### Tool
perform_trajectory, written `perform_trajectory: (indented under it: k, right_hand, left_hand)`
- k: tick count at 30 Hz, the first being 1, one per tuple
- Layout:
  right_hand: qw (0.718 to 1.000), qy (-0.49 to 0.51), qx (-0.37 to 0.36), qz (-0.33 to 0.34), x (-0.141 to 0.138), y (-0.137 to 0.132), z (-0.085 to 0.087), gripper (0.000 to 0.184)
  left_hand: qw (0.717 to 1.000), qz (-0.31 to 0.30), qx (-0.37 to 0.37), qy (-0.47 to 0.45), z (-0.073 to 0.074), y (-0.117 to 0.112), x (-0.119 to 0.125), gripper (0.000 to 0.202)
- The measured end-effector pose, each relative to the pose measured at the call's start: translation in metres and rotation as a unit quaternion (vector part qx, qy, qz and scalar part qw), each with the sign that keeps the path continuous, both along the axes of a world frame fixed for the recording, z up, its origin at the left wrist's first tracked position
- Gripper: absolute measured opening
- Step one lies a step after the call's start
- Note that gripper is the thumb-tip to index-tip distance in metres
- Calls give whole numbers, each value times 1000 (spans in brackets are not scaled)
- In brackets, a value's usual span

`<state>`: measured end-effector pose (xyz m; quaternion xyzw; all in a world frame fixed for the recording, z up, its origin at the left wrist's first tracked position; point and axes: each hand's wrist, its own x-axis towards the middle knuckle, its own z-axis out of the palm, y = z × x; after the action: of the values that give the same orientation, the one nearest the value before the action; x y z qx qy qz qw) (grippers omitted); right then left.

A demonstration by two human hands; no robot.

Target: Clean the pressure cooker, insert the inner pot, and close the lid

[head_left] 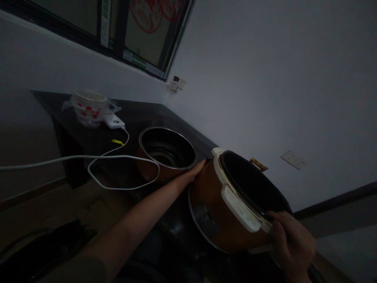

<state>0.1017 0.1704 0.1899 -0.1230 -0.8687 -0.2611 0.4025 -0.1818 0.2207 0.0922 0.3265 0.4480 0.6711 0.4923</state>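
Note:
A large brown rice cooker body [210, 196] with white trim tilts between my hands, its dark round opening facing up and toward the wall. My left hand [198, 169] reaches to its left side and holds it there; the fingertips are hidden behind the body. At the right rim my right hand [294, 239] is closed around the edge, thumb on the near side. Close to my left wrist stands an inner pot [150, 169], brown outside and black inside, upright on the dark counter [147, 114]. Its visible inside holds nothing I can make out.
A white cable [118, 156] loops in front of the pot from a white power strip [114, 121]. Beside the strip sits a red-patterned white container [88, 108] in clear plastic. Wall sockets [294, 159] are on the right wall; a window [141, 39] is above.

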Motion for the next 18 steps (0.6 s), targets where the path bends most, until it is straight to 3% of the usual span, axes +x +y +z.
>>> perform_trajectory:
  k: [4,9,14,18]
  right_hand:
    - [1000,-2,-6,3,-1,-1,1,14]
    - [1000,0,-1,-5,1,1,-1,15]
    - [1000,10,-10,-8,1,1,-2,15]
    - [1000,12,-15,-7,-1,0,-1,15]
  left_hand:
    - [1000,3,4,-2,2,-9,0,42]
    - [996,75,44,14,2,-56,20,48]
    - [981,164,79,73,-24,-114,70,56]
    - [972,182,96,114,-35,-130,87,58]
